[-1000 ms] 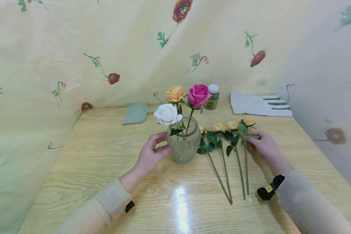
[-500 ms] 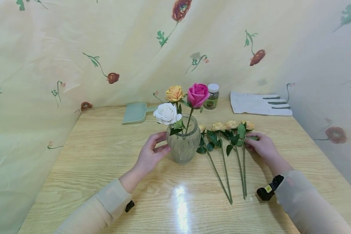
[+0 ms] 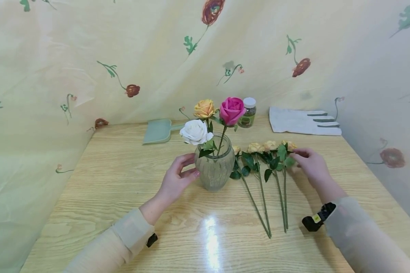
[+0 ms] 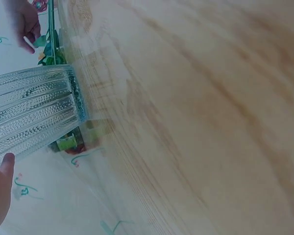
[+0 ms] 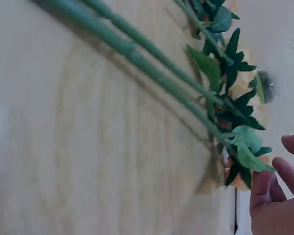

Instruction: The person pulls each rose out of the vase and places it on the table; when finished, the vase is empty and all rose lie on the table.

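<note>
A ribbed glass vase [image 3: 214, 174] stands upright holding a white rose [image 3: 195, 132], a yellow rose [image 3: 204, 109] and a magenta rose [image 3: 232, 111]. My left hand [image 3: 175, 178] holds the vase's left side, thumb in front and fingers round behind; the left wrist view shows the vase [image 4: 34, 110] close up. Right of the vase lie several pale yellow roses [image 3: 270, 146] in a row, stems towards me. My right hand [image 3: 310, 163] is beside the rightmost rose [image 3: 285, 182]. In the right wrist view its loosely bent fingers reach a leaf tip [image 5: 255, 159], gripping nothing visible.
Behind the vase stands a white-lidded jar [image 3: 248, 113]. A pale green dustpan [image 3: 158, 131] lies at the back left, and a white work glove [image 3: 304, 121] at the back right. A floral cloth [image 3: 150, 57] hangs behind the wooden table [image 3: 123, 170].
The rightmost rose has shifted left, against its neighbour. My right hand has let go of it and moved slightly right and away. My left hand stays on the vase.
</note>
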`<state>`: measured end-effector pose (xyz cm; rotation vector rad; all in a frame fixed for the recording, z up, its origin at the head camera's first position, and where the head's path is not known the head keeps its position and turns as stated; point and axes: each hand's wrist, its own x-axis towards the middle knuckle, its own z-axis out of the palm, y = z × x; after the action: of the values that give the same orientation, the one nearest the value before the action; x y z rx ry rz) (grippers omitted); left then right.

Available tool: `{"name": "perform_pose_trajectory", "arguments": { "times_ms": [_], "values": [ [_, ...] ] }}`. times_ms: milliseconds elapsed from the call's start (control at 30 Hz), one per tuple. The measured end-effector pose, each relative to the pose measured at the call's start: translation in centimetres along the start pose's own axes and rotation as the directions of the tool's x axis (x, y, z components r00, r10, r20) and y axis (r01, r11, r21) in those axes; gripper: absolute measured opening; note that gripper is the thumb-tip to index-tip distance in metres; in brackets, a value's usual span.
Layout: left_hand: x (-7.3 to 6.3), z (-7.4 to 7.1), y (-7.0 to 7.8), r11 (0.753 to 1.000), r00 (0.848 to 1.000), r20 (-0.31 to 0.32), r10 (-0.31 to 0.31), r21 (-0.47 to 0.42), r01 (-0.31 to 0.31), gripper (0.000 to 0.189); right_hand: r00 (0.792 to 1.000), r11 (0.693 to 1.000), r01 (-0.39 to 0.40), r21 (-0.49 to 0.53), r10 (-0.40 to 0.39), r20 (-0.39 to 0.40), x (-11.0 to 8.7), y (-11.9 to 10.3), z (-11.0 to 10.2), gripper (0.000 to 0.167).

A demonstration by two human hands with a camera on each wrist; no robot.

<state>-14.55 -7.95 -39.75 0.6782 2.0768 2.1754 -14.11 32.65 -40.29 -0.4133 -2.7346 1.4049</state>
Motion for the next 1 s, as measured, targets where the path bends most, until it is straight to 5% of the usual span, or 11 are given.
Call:
{"name": "perform_pose_trajectory", "arguments": {
  "times_ms": [267,500,1000],
  "values": [
    [0.1,0.0,-0.2,1.0,1.0,0.008,-0.006,-0.001,0.006,0.05,0.998,0.992,0.06,0.109,-0.058,-0.025,-0.4,-2.9,0.5,0.062],
    [0.1,0.0,-0.1,1.0,1.0,0.0,0.002,0.006,-0.002,0.05,0.983,0.954,0.171,0.244,-0.181,0.016,-1.4,-7.2,2.1,0.057],
    [0.1,-0.1,-0.3,0.998,0.999,0.004,0.051,0.024,-0.051,0.05,0.952,0.886,0.215,0.411,-0.284,0.116,-2.2,-14.0,6.1,0.048]
  ]
}}
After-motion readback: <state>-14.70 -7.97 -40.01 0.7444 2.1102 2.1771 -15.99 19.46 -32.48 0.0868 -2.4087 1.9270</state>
